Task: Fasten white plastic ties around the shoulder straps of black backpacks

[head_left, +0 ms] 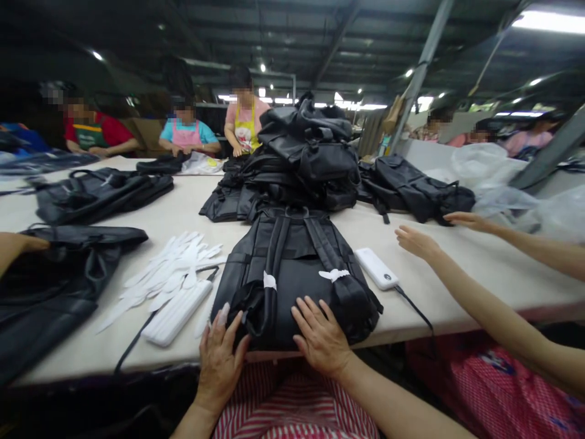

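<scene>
- My left hand [222, 363] and my right hand [320, 335] rest open and flat, fingers spread, on a black faux-leather backpack [292, 286], which lies straps-up on the cream table [183, 207]; neither hand grips.
- Counted: two white oblong corded units [377, 268], one either side of the backpack; one pile of white strips [169, 274].

- I see on my own body a striped garment [292, 405], in red and white; the stripes go across the cloth, and they look a little bent;
- my left hand [220, 366] and my right hand [322, 336] are bare;
- my right forearm [393, 405] is bare also, as far as the view is reaching;
</scene>
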Demonstrator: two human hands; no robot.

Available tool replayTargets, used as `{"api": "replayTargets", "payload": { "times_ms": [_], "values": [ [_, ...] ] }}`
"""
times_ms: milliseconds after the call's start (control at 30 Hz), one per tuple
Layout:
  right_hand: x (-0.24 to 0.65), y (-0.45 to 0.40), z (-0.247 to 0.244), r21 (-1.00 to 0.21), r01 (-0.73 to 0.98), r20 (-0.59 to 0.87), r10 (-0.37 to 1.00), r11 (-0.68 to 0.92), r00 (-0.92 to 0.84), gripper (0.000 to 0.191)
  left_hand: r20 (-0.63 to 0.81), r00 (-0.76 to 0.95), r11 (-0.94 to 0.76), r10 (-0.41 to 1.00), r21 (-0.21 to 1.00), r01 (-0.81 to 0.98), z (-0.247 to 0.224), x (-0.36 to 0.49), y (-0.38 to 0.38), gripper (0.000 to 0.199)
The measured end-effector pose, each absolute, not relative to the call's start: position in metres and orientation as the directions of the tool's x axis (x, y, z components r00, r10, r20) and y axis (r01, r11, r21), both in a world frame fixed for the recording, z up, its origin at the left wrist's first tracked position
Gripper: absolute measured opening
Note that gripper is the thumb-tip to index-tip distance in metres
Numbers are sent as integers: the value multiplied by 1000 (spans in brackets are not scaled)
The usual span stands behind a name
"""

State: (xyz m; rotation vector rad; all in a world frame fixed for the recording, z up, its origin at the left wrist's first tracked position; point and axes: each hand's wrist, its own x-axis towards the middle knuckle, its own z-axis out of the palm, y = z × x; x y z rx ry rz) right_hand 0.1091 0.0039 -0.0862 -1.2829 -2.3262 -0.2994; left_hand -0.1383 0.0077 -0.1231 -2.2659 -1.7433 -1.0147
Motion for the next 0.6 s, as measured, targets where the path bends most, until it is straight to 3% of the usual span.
{"api": "replayTargets", "payload": {
  "times_ms": [133,267,333,400,433,500,533,600],
  "values": [
    [103,-5,-94,0,854,486,746,520,-455,47,499,-62,-234,864,508,829,-115,-138,8,59],
    [109,-31,-60,18,822,636,628,569,-448,32,256,-259,-4,931,718,696,-104,-144,9,78],
    [132,-35,-39,-33,861,750,582,508,-314,31,175,-280,48,944,765,642,-100,-148,11,82],
    [166,-22,-26,-222,935,814,581,277,22,36,124,-301,95,945,780,619,-97,-152,13,86],
    [185,-10,-24,-347,927,766,613,144,192,42,98,-314,125,944,778,616,-94,-153,15,87],
    [217,20,-27,-498,862,482,797,-92,364,49,45,-325,175,944,768,616,-88,-154,19,82],
    [228,34,-32,-502,846,323,867,-182,378,48,21,-320,190,947,768,612,-84,-155,21,77],
    [234,52,-43,-503,846,251,907,-175,337,34,-18,-306,203,952,787,583,-77,-155,22,66]
  ]
}}
